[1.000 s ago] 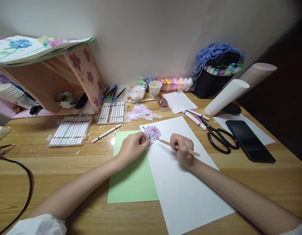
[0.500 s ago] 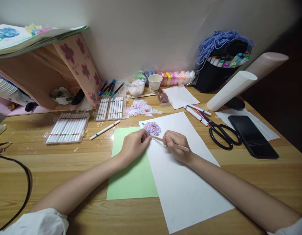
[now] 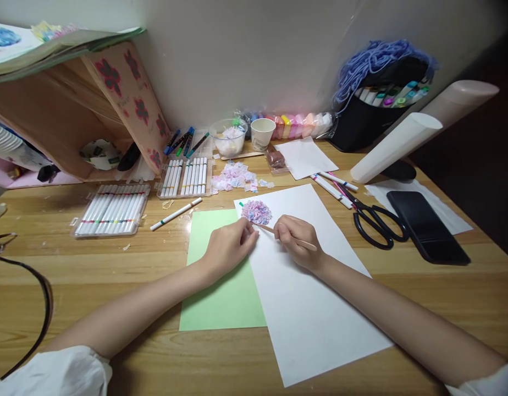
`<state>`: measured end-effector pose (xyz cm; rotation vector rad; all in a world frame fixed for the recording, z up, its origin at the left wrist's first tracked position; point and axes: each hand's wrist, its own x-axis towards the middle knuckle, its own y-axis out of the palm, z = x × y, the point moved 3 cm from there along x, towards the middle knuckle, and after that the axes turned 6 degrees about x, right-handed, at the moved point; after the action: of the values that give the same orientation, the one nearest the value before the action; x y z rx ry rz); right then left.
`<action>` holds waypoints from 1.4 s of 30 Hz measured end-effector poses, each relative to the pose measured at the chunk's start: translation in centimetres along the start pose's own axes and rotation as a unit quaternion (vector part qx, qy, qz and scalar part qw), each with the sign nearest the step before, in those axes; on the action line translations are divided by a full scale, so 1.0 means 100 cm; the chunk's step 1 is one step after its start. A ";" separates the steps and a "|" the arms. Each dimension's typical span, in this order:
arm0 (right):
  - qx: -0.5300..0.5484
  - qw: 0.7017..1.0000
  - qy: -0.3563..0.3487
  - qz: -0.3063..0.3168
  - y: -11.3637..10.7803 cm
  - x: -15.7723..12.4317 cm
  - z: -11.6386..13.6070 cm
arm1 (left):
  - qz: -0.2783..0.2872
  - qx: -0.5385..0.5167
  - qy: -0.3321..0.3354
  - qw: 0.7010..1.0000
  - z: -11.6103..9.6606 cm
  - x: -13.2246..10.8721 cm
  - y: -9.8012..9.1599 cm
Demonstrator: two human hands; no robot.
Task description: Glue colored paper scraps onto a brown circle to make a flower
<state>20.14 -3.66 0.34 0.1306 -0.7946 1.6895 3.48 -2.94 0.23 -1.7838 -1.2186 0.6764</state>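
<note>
Now shifted leftward along the near edge of the petal cluster [image 3: 257, 211] on the white sheet [image 3: 320, 308], a wooden stick [image 3: 266, 227] gripped in the right hand [image 3: 299, 231] appears to press that edge down; the left hand [image 3: 227, 245] curls beside the cluster, its hold unclear.

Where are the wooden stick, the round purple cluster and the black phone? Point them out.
Wooden stick [image 3: 305, 243]: head view, its right end.
Round purple cluster [image 3: 257, 212]: head view, its middle.
Black phone [image 3: 428, 227]: head view, middle of the screen.
</note>
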 end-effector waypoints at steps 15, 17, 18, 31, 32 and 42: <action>0.032 0.997 -0.037 -0.058 -0.003 -0.009 0.000 | -0.002 0.020 -0.043 0.999 0.002 -0.004 -0.003; 0.034 0.997 -0.038 -0.058 -0.003 -0.009 0.001 | 0.004 0.023 -0.039 0.999 0.001 -0.004 -0.002; 0.034 0.997 -0.038 -0.058 -0.003 -0.008 0.001 | 0.005 0.021 -0.036 0.999 0.000 -0.004 -0.001; 0.016 1.000 0.000 -0.009 -0.001 -0.003 0.002 | -0.065 -0.007 -0.045 0.997 0.007 0.012 -0.008; 0.012 1.000 0.003 -0.004 -0.001 -0.002 0.002 | -0.065 -0.005 -0.045 0.997 0.008 0.013 -0.008; -0.019 1.000 0.013 0.021 0.003 0.002 0.001 | -0.065 0.000 -0.039 0.997 0.007 0.012 -0.008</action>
<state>19.81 -3.59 0.41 0.0668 -0.8135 1.7109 3.01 -1.47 0.58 -1.6761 -1.3738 0.6747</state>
